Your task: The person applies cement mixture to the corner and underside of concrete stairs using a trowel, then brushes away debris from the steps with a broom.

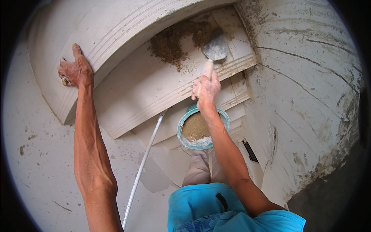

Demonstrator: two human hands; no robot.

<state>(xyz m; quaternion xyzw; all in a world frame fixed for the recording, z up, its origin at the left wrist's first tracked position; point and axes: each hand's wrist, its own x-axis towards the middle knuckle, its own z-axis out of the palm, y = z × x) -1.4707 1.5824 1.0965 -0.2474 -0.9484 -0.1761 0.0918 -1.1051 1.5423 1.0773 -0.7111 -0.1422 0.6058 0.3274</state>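
My right hand (208, 91) is wrapped round the pale handle of a trowel (215, 49). The trowel's broad grey blade, smeared with white and slightly blurred, is over a stair tread (135, 73), by a patch of brown sandy mortar (170, 44). My left hand (77, 70), with a ring on one finger, leans on the curved upper step (112, 29), its fingers apart and partly bent, holding nothing. Below my right hand stands a teal-rimmed bucket (181, 133) with brown sandy material and some white powder or paste inside.
A white pole (143, 164) leans against a lower step's edge, left of the bucket. To the right rises a scuffed, cracked grey wall (301, 85). More steps descend beneath the bucket, and a speckled pale wall (38, 162) lies to the left.
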